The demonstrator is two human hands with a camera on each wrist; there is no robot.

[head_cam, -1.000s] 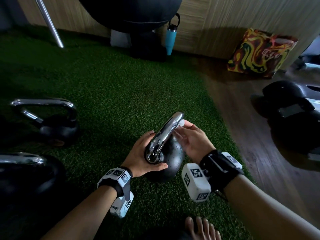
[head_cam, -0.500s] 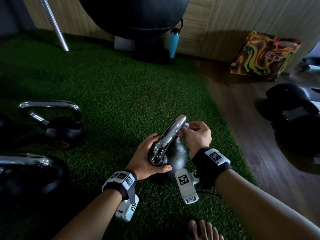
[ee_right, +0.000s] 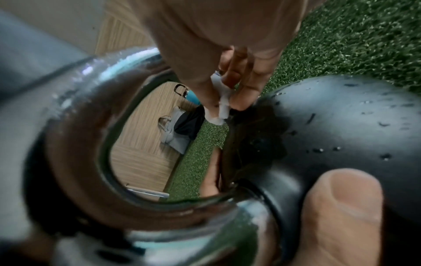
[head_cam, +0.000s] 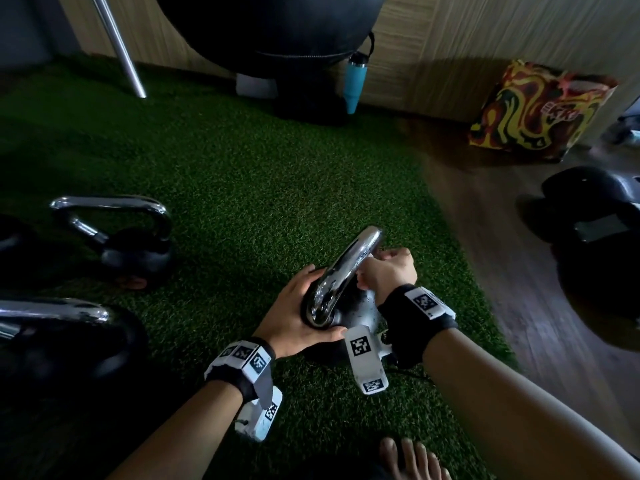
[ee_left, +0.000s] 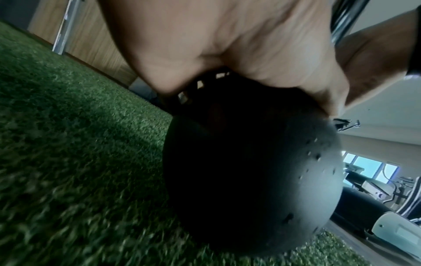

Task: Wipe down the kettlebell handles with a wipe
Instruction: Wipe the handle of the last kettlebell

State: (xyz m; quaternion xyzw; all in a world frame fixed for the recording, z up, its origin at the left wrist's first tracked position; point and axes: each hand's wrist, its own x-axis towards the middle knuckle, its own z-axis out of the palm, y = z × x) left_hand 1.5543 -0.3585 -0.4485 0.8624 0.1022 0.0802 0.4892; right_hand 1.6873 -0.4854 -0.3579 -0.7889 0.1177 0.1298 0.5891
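A black kettlebell (head_cam: 351, 311) with a chrome handle (head_cam: 349, 268) stands on green turf (head_cam: 242, 188) in front of me. My left hand (head_cam: 294, 308) cups the ball at the near base of the handle, its thumb curled across the front; in the left wrist view the palm (ee_left: 227, 45) lies on the ball (ee_left: 250, 171). My right hand (head_cam: 379, 271) is curled at the right side of the handle. In the right wrist view its fingertips pinch a small crumpled white wipe (ee_right: 219, 115) where the far handle leg meets the wet ball (ee_right: 341, 126).
Two more chrome-handled kettlebells (head_cam: 131, 237) (head_cam: 62, 334) sit on the turf at the left. A large black ball (head_cam: 270, 26), a metal pole (head_cam: 117, 46) and a teal bottle (head_cam: 355, 81) stand at the back. On the wooden floor at right lie a patterned bag (head_cam: 540, 112) and dark equipment (head_cam: 595, 220). My bare foot (head_cam: 412, 459) is at the bottom edge.
My right hand has turned its back upward, curled its fingers and slid from the top of the handle down toward its far leg. The left hand has kept its hold on the ball.
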